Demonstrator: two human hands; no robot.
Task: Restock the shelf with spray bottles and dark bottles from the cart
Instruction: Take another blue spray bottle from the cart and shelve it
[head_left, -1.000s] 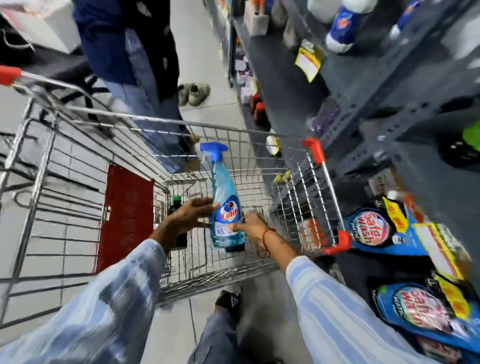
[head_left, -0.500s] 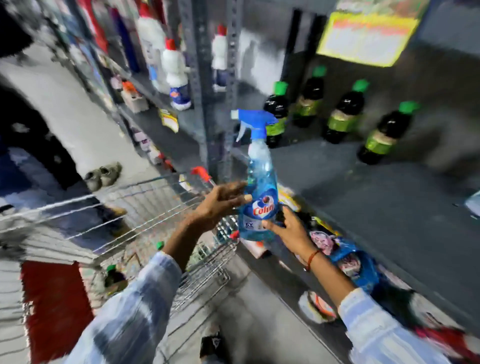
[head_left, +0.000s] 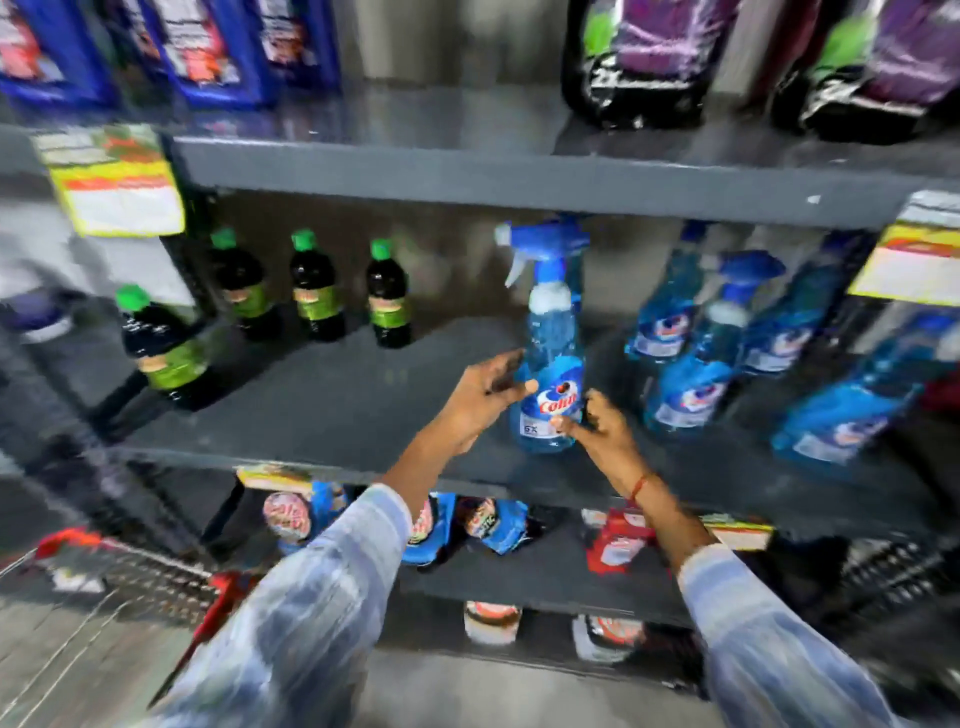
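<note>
Head view, middle shelf (head_left: 332, 415). Spray bottle (head_left: 551, 364): upright, at the shelf's bare centre, base at or just above the board, contact unclear. Left hand (head_left: 480, 402): wrapped around the bottle's left side. Right hand (head_left: 597, 428): pinching the lower right, probably steadying the label to face front. Spray bottles (head_left: 717, 343): grouped just right, hence this spot. Dark bottles (head_left: 317, 291): separate, rear left. Cart (head_left: 119, 571): lower left, contents indistinct.

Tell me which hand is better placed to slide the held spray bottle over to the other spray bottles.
Probably the left hand: it grips the spray bottle on the side away from the stocked spray bottles, so it can push. The right hand lies in the path.
</note>
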